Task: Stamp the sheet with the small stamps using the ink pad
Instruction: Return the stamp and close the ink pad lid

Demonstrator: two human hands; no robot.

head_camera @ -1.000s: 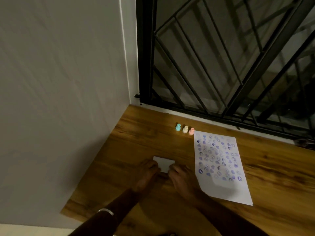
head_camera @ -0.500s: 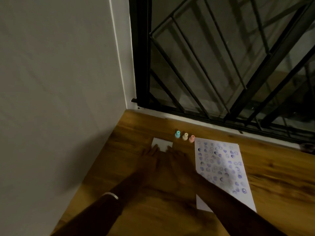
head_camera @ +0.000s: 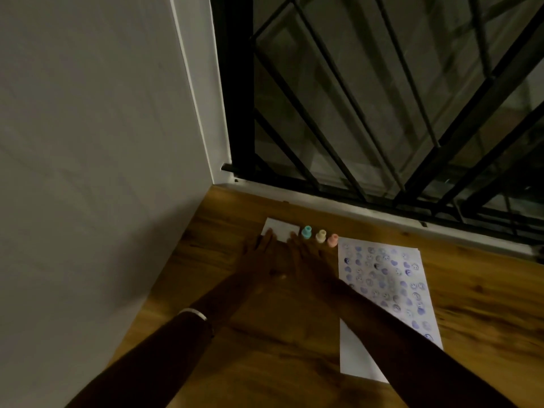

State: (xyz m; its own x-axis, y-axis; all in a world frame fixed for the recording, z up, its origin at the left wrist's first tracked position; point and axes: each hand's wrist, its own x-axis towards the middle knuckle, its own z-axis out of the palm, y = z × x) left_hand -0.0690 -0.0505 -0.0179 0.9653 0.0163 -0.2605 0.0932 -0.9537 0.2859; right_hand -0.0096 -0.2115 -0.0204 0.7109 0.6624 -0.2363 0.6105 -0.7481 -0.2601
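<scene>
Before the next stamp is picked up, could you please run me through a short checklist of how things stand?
1. Three stamps upright in a row: teal stamp, cream stamp, pink stamp. ok.
2. Sheet flat on the wooden table, room for more prints: the upper part is crowded, the near end is blank. ok.
3. White ink pad case within reach, left of the stamps: ok.
4. Ink pad lid open: cannot tell; only a plain white top shows.
5. Hands free: left hand and right hand lie flat, fingers at the case, holding no stamp. ok.
</scene>
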